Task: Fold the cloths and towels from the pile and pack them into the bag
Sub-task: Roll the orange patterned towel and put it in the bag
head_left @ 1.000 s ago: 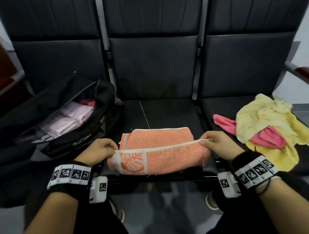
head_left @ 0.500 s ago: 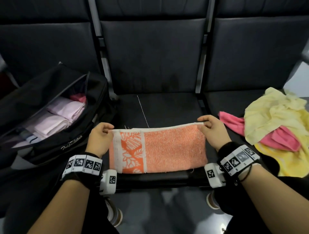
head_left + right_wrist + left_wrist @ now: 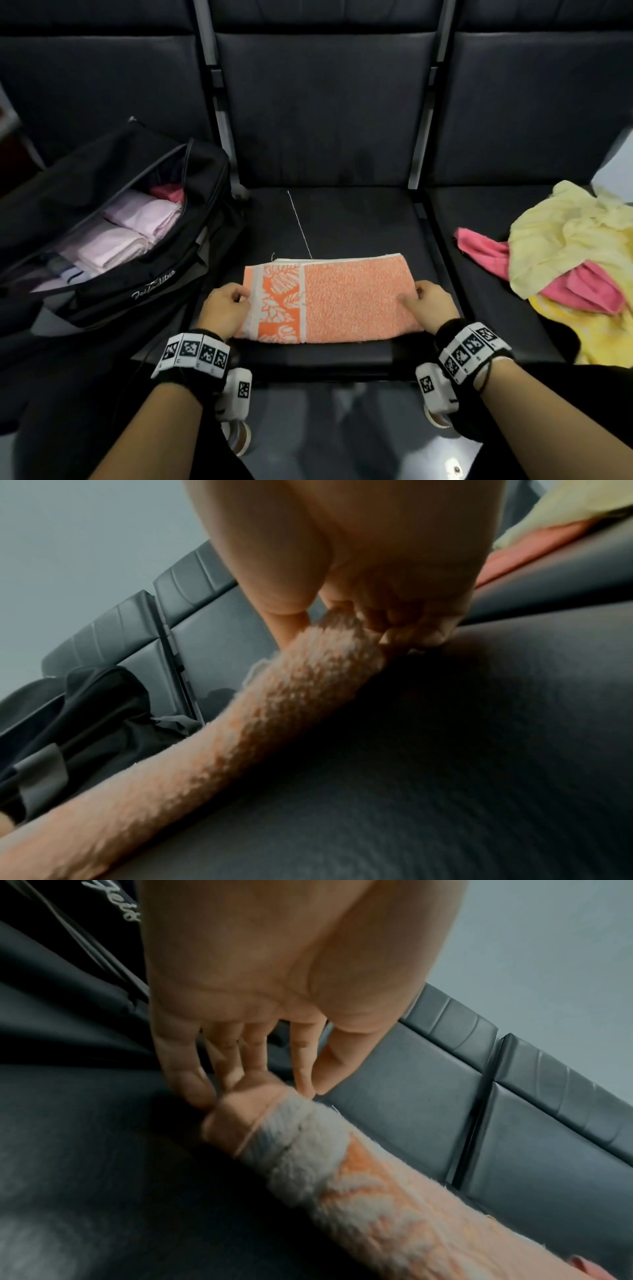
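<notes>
Here the row of dark seats (image 3: 329, 219) carries everything: your open black bag (image 3: 137, 246) on the left seat, with folded pale pink cloths (image 3: 133, 229) inside, and the loose pile of yellow and pink cloths (image 3: 575, 260) on the right seat. On the middle seat the folded orange towel (image 3: 349, 301) lies flat. Your left hand (image 3: 224, 310) touches its left end with straightened fingers, while your right hand (image 3: 433, 305) pinches its right end, thumb on top.
</notes>
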Demonstrator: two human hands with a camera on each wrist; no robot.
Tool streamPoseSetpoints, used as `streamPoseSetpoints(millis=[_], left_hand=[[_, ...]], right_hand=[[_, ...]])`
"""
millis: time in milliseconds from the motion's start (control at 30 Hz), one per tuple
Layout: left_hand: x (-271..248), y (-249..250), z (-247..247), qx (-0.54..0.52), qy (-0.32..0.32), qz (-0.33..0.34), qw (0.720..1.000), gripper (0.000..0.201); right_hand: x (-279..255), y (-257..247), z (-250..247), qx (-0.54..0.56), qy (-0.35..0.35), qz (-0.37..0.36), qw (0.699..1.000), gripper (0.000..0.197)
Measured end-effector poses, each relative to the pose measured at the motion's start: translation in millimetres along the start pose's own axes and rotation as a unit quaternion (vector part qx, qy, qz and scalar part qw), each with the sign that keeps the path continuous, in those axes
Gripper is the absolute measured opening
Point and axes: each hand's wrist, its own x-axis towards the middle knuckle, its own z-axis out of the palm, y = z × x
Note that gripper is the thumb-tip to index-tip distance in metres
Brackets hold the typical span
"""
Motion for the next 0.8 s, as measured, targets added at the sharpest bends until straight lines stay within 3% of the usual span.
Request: streamPoseSetpoints(millis=[167,300,367,433,533,633,733,800], left_hand=[[-12.5,7.5,5.4,0.026,-0.019,-0.011,0.999,0.024],[-20.1,13.7,10.1,0.014,-0.088,-0.003,0.996,0.022],[-25.7,17.3,12.8,0.006,-0.124,0.003,0.992,0.023],[-27.7,21.1,15.3,0.018,-0.11,0.023,0.994,0.025],[-27.4,29.5,13.9,0.004,-0.07,0.036,0.997,0.023],[-29.4,37.5,13.3,-0.084,-0.088,0.038,0.992,0.019],[-34.9,42.7,12.6,-0.18,-0.112,0.007,0.977,0.015],[-37.5,44.1,10.6,-0.24,-0.114,-0.031,0.964,0.015]], right_hand=[[-4.4,-3.3,-5.3,0.09,-0.015,0.035,0.995,0.021],[-10.5,0.3,-33.2,0.247,-0.037,0.089,0.964,0.005],[-15.5,0.2,-46.9,0.287,-0.04,0.117,0.95,0.01],[-22.5,-6.9,-56.8,0.328,-0.064,0.13,0.934,0.013],[-35.3,-34.1,-59.6,0.369,-0.107,0.087,0.919,0.022],[-50.5,-79.7,-49.3,0.324,-0.114,0.001,0.939,0.029],[-68.6,-130.1,-25.9,0.272,-0.103,-0.076,0.954,0.033],[-83.2,-158.4,-1.9,0.279,-0.132,-0.114,0.944,0.028]])
